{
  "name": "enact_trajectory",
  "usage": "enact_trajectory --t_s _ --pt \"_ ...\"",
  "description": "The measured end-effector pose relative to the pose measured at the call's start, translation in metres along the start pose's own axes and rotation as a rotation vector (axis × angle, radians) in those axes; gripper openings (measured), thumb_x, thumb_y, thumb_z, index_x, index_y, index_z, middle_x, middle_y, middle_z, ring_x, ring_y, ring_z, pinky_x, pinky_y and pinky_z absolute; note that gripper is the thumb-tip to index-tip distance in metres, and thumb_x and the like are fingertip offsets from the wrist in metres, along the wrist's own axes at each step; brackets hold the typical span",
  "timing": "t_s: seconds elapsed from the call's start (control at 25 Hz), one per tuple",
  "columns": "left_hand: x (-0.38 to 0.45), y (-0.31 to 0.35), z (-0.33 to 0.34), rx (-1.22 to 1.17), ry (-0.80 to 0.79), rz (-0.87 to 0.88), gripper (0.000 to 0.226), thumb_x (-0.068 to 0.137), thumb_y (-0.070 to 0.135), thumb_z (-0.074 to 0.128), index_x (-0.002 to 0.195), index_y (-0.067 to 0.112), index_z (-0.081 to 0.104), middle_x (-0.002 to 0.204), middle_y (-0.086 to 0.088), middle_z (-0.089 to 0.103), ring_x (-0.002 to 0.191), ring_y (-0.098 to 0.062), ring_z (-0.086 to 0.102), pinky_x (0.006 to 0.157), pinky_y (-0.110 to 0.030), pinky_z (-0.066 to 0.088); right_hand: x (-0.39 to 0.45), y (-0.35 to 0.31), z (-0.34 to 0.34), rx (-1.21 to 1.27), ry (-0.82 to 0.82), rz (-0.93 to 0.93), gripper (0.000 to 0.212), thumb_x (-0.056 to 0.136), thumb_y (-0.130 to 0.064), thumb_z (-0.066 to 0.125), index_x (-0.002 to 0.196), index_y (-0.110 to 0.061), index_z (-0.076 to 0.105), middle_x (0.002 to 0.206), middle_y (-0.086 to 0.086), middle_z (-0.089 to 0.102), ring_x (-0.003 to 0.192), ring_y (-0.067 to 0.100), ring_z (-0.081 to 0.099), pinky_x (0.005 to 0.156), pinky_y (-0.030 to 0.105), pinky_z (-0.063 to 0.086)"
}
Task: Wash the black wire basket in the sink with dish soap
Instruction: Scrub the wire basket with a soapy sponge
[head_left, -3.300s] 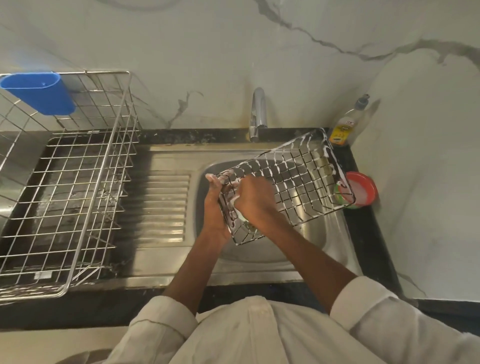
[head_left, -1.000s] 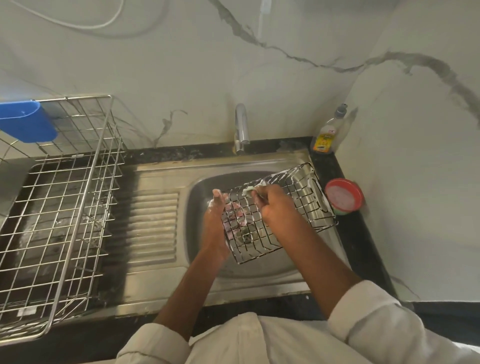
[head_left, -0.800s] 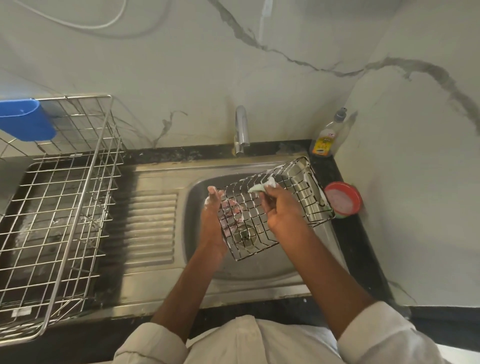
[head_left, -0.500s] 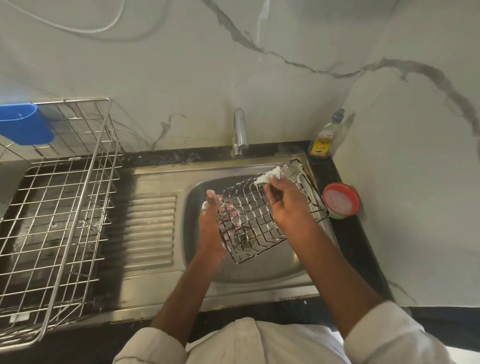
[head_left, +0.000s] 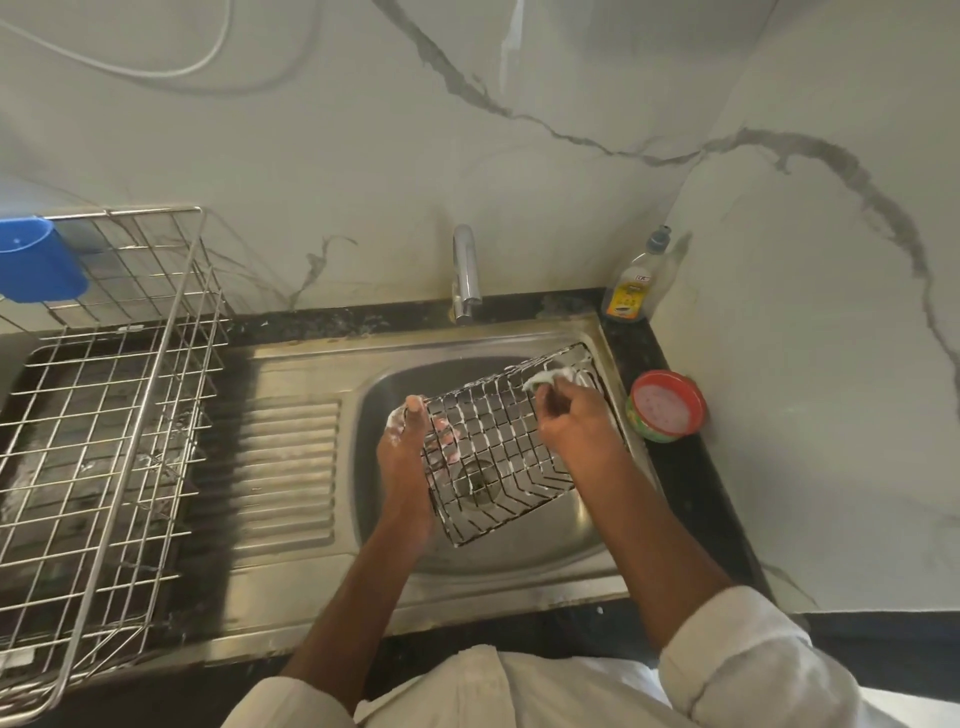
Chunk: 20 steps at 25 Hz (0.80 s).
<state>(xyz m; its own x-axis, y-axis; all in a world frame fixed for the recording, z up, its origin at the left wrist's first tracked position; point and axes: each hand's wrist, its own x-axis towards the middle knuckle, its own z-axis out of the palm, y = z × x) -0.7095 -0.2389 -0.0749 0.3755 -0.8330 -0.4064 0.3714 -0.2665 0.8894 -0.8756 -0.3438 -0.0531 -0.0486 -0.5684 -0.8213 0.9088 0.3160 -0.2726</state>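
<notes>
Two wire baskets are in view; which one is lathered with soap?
The small wire basket held over the sink, gripped by the left hand; the large rack shows no foam.

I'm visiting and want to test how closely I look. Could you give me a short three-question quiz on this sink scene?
1. True or false: water is running from the tap.
2. What does the right hand pinch against the wire basket? A) soapy scrubber B) spoon C) bottle
3. Fill in: the left hand grips the basket's ____ edge, as seen by the camera.

Key: 1. False, no stream shows. 2. A, the soapy scrubber. 3. Left.
</notes>
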Motion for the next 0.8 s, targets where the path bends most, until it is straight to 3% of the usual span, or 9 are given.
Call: enact_trajectory --t_s 0.12,0.2,0.24,0.32,0.4,0.48,0.56,0.68,0.8 --pt "-0.010 0.002 0.003 0.037 -0.020 0.015 0.056 0.087 0.073 0.062 0.119 0.027 0.064 0.110 -0.006 0.074 0.085 -0.003 0.077 0.069 -0.029 0.062 0.001 -0.006 -0.002 -0.004 0.072 0.000 0.003 0.099 -0.002 0.064 0.101 -0.001 0.065 0.093 0.011 0.064 0.080 0.019 0.065 0.059 0.020 0.060" --pt "-0.010 0.007 0.003 0.046 0.000 0.045 0.056 0.083 0.067 0.061 0.120 0.025 0.065 0.107 -0.004 0.074 0.080 0.001 0.075 0.067 -0.023 0.062 -0.003 -0.011 -0.001 -0.067 0.005 -0.099 0.015 0.092 0.002 0.071 0.106 -0.002 0.068 0.099 0.012 0.068 0.085 0.021 0.069 0.070 0.025 0.064" --pt "-0.009 0.011 0.003 0.042 0.017 0.052 0.059 0.086 0.068 0.063 0.123 0.023 0.066 0.108 -0.005 0.075 0.085 -0.005 0.075 0.072 -0.028 0.063 -0.010 -0.013 -0.001 -0.203 -0.033 -0.200 0.020 0.088 0.003 0.075 0.106 -0.004 0.071 0.104 0.013 0.072 0.089 0.022 0.072 0.077 0.028 0.065" --pt "-0.005 0.016 0.000 0.032 0.052 0.074 0.066 0.087 0.071 0.068 0.129 0.019 0.067 0.112 -0.008 0.077 0.095 -0.019 0.074 0.082 -0.042 0.062 -0.020 -0.017 -0.010 -0.843 -0.028 -0.653 0.024 0.085 -0.001 0.079 0.106 -0.013 0.078 0.108 0.007 0.077 0.092 0.018 0.075 0.077 0.028 0.062" --pt "-0.006 0.022 0.002 0.048 0.049 0.103 0.071 0.085 0.070 0.070 0.133 0.018 0.066 0.111 -0.009 0.077 0.097 -0.025 0.071 0.084 -0.046 0.059 -0.011 -0.028 -0.024 -1.550 0.039 -1.333 0.023 0.086 -0.007 0.077 0.106 -0.018 0.082 0.106 0.001 0.078 0.092 0.016 0.071 0.065 0.024 0.048" --pt "-0.011 0.030 0.010 0.050 0.039 0.107 0.072 0.079 0.066 0.070 0.132 0.018 0.065 0.109 -0.009 0.076 0.095 -0.026 0.070 0.084 -0.047 0.058 0.001 -0.044 -0.027 -1.779 0.124 -1.696 0.021 0.084 -0.006 0.076 0.103 -0.015 0.082 0.103 0.006 0.077 0.092 0.025 0.064 0.068 0.025 0.035" --pt "-0.015 0.036 0.017 0.057 0.035 0.100 0.069 0.078 0.064 0.071 0.130 0.019 0.066 0.108 -0.004 0.076 0.095 -0.022 0.071 0.081 -0.042 0.060 0.009 -0.053 -0.026 -1.862 0.148 -1.719 0.020 0.085 -0.007 0.075 0.102 -0.013 0.082 0.102 0.007 0.077 0.091 0.028 0.060 0.069 0.029 0.033" --pt "-0.017 0.041 0.025 0.114 0.014 0.122 0.074 0.077 0.068 0.070 0.134 0.021 0.065 0.108 0.005 0.076 0.099 -0.015 0.073 0.075 -0.027 0.058 0.009 -0.042 -0.028 -2.150 0.108 -1.618 0.026 0.084 -0.007 0.074 0.106 -0.018 0.081 0.107 0.003 0.077 0.100 0.029 0.061 0.073 0.034 0.047" --pt "-0.019 0.040 0.029 0.180 0.001 0.154 0.090 0.071 0.083 0.075 0.137 0.023 0.065 0.108 0.008 0.078 0.104 -0.015 0.076 0.086 -0.036 0.062 0.006 -0.026 -0.031 -2.373 0.079 -1.440 0.033 0.087 -0.006 0.066 0.114 -0.022 0.078 0.119 0.002 0.074 0.115 0.030 0.059 0.083 0.038 0.052"
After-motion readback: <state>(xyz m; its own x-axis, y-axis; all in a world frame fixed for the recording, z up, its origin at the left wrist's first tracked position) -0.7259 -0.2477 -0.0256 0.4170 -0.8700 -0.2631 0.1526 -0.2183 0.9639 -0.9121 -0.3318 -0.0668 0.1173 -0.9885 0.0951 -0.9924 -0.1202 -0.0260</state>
